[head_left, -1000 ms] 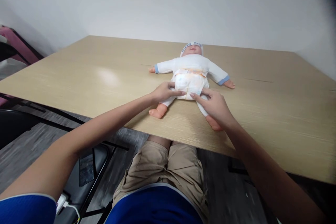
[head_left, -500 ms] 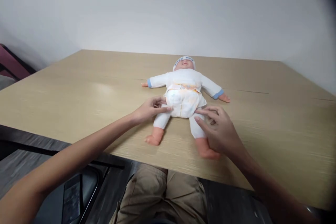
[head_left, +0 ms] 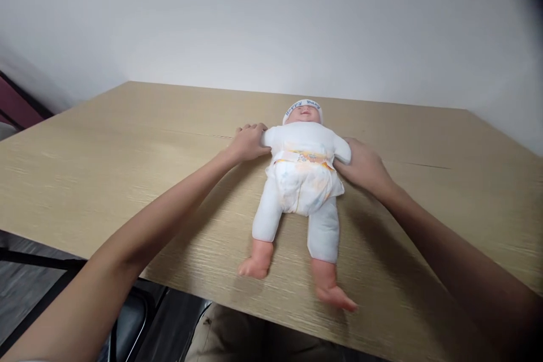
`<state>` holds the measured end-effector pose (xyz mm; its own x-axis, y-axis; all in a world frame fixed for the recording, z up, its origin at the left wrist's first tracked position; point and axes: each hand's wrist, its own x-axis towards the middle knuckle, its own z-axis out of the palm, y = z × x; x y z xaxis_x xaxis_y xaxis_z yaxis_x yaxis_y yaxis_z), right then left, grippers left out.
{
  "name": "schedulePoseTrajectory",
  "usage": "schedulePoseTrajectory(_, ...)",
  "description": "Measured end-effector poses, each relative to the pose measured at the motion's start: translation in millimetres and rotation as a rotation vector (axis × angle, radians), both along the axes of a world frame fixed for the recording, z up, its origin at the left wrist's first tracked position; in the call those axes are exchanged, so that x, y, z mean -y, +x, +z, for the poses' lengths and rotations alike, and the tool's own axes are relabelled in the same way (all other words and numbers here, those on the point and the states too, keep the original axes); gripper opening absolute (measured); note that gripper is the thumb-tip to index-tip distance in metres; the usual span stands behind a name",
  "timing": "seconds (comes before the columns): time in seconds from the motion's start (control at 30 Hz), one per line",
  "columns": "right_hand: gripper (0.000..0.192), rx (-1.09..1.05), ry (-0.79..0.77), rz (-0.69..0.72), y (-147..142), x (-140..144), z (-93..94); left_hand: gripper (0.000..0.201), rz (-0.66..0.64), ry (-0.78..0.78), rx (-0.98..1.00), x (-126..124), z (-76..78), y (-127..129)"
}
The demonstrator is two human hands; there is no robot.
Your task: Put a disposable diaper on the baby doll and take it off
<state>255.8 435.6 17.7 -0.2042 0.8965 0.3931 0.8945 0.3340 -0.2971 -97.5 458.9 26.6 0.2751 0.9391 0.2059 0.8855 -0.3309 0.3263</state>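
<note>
Left hand [head_left: 249,142], right hand [head_left: 363,166], both curled round the doll [head_left: 302,138] by its arms [head_left: 341,151]; soft, light, I'd guess; torso [head_left: 314,133] grips surest.

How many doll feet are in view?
2: one foot at picture left, the other foot at picture right, nearer the front edge of the table; neither is hidden.

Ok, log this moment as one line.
doll: face up on table | diaper: around its waist | left hand: holds one doll arm | right hand: holds other doll arm
</note>
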Motion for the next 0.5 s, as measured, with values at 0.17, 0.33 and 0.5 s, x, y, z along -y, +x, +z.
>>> schedulePoseTrajectory(0.17,0.041,-0.078,-0.016,-0.128,-19.9,7.1,9.7,0.052,0.036,-0.089,0.109,10.9,10.6,6.9)
schedulePoseTrajectory(0.33,0.047,-0.1,-0.111,-0.011,-9.7,73.0,42.5,0.056,0.079,-0.214,0.345,119.5,37.1,2.2)
schedulePoseTrajectory(0.5,0.048,-0.069,-0.078,0.093,18.5,188.1,73.1,0.053,0.012,-0.297,0.484,293.6,31.8,10.4)
